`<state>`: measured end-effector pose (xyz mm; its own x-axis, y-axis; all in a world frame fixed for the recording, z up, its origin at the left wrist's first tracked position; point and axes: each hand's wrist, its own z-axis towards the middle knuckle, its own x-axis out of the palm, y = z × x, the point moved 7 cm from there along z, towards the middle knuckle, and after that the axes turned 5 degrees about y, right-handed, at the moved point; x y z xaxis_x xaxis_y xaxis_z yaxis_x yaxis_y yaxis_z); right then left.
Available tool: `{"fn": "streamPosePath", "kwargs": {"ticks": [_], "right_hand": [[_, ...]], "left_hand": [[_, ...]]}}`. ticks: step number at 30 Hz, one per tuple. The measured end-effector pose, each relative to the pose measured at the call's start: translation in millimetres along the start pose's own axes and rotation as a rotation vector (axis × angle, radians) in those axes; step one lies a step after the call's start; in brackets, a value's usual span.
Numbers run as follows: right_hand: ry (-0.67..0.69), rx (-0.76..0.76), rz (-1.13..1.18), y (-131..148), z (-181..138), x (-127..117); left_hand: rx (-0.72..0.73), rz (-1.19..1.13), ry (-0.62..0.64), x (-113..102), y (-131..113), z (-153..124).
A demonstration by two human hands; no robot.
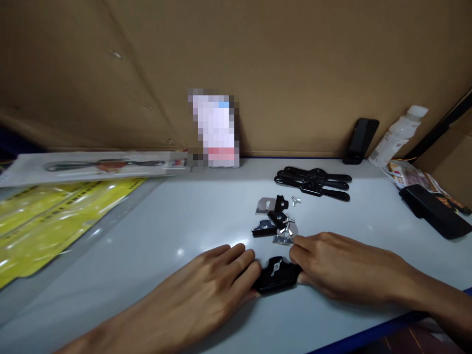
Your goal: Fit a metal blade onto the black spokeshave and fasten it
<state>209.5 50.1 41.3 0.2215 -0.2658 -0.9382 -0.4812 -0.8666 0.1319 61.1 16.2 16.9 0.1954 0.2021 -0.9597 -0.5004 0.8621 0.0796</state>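
Note:
A black spokeshave (277, 281) lies low over the near part of the table, its cap and silver wing screw facing up. My left hand (217, 282) is closed around its left handle, and my right hand (341, 265) grips the right one; both handles are mostly hidden by fingers. Just beyond sits a loose pile: black cap pieces (264, 227), a steel blade (265, 204), another blade (283, 239) near my right fingertips, and wing screws (296, 200). Farther back, several black spokeshave bodies (313, 182) are stacked crosswise.
Yellow plastic packaging (66, 221) and a bagged spokeshave (110, 165) cover the left side. A blurred-out phone-like screen (217, 130) leans on the cardboard wall (287, 64). At right are a black upright object (360, 141), a bottle (398, 136) and a black elongated object (437, 211).

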Motion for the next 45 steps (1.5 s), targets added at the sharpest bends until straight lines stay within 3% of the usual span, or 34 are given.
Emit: {"fn": "streamPosePath", "kwargs": {"ticks": [12, 19, 24, 29, 35, 45], "right_hand": [[-0.053, 0.055, 0.174, -2, -6, -14], [-0.25, -0.047, -0.109, 14, 9, -2], [-0.34, -0.072, -0.191, 15, 8, 1], [-0.306, -0.055, -0.131, 12, 10, 0], [-0.301, -0.056, -0.085, 12, 12, 2], [-0.267, -0.064, -0.056, 11, 15, 5]], "left_hand": [[0.007, -0.013, -0.011, 2, -1, 4], [-0.027, -0.029, 0.006, 3, 0, 4], [-0.033, -0.049, -0.01, 2, 0, 6], [-0.011, -0.05, -0.007, 3, -1, 6], [-0.023, -0.155, 0.09, 17, 1, -1], [0.019, -0.221, 0.05, 13, 0, 1]]}}
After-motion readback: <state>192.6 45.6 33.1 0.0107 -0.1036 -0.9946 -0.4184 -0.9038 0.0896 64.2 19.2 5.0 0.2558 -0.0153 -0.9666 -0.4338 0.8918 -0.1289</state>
